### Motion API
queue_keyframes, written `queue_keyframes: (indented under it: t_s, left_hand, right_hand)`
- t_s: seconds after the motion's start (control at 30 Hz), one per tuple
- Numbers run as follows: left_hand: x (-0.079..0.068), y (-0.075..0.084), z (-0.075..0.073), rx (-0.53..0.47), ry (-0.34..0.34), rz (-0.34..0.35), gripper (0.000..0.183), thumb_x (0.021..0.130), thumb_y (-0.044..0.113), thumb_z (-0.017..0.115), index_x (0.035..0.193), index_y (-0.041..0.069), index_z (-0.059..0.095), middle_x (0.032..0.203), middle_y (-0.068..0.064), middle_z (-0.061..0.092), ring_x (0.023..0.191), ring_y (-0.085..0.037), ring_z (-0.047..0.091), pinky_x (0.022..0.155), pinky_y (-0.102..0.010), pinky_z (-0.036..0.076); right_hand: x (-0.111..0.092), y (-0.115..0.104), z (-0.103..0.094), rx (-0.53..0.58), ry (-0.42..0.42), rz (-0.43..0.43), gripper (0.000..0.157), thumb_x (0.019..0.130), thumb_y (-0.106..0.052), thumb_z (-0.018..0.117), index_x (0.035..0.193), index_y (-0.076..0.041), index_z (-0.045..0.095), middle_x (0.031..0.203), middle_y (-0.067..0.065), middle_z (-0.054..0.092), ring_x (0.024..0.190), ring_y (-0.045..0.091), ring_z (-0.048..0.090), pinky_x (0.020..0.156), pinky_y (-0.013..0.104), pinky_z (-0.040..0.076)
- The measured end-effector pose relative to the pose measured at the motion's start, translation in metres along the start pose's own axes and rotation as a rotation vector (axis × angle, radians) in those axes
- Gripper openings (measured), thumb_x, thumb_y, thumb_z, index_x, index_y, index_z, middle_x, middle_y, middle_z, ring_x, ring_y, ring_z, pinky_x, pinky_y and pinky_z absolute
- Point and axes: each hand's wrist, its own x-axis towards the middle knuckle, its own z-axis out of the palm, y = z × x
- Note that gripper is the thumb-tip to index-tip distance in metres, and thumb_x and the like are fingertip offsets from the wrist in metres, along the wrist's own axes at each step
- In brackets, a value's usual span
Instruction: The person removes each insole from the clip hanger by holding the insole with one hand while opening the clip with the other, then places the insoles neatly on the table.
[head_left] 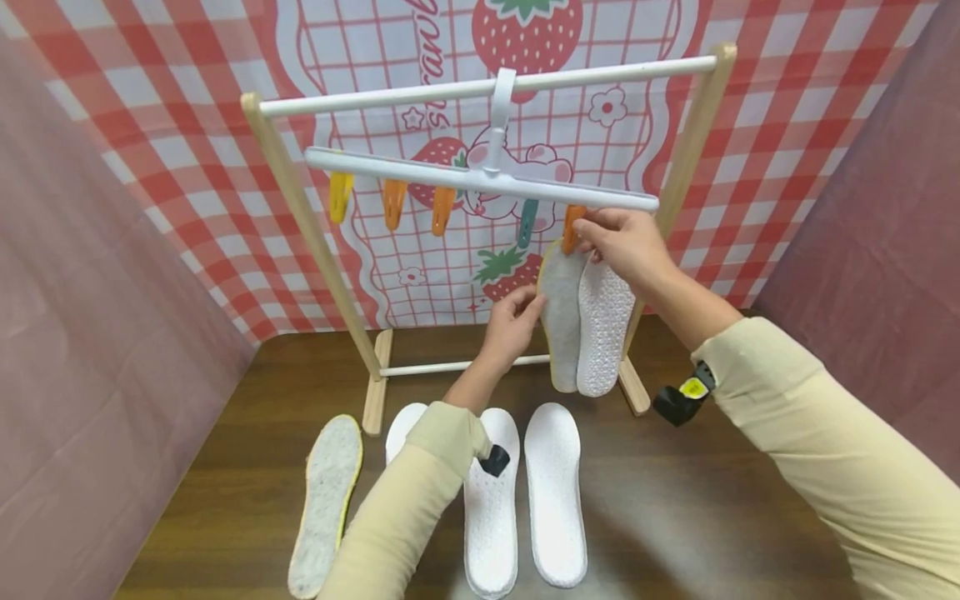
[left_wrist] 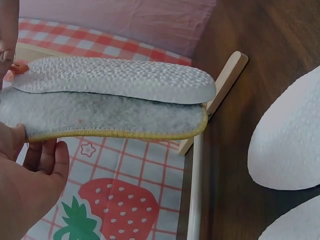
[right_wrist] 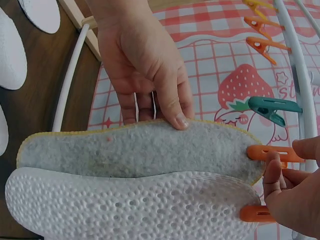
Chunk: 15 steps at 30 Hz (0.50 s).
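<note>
A grey felt insole with yellow edging hangs toe-down from an orange clip on a white hanger. My left hand pinches the insole's long edge between thumb and fingers. Up at the clip, my right hand has its thumb and fingertips around the clip's handle end. Beside the grey insole, a white bumpy insole hangs from another orange clip. A teal clip dangles to the left with nothing in it.
The hanger tilts from a wood-and-white rack. Two more orange clips and a yellow clip hang at its left. On the brown table lie another grey insole and several white insoles, one partly behind my left sleeve.
</note>
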Motion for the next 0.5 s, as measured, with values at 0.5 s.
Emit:
queue_keyframes:
  t_s: [0.5]
  left_hand:
    - [-0.0087, 0.0055, -0.0061, -0.044, -0.066, 0.001, 0.025, 0.093, 0.010, 0.056, 0.111, -0.006, 0.061, 0.086, -0.011, 0.060, 0.067, -0.003, 0.051, 0.064, -0.020, 0.051]
  right_hand:
    - [-0.0019, -0.0023, 0.0061, -0.030, 0.025, 0.036, 0.043, 0.097, -0.027, 0.049, 0.129, 0.001, 0.053, 0.101, 0.007, 0.059, 0.071, 0.003, 0.051, 0.061, 0.016, 0.043]
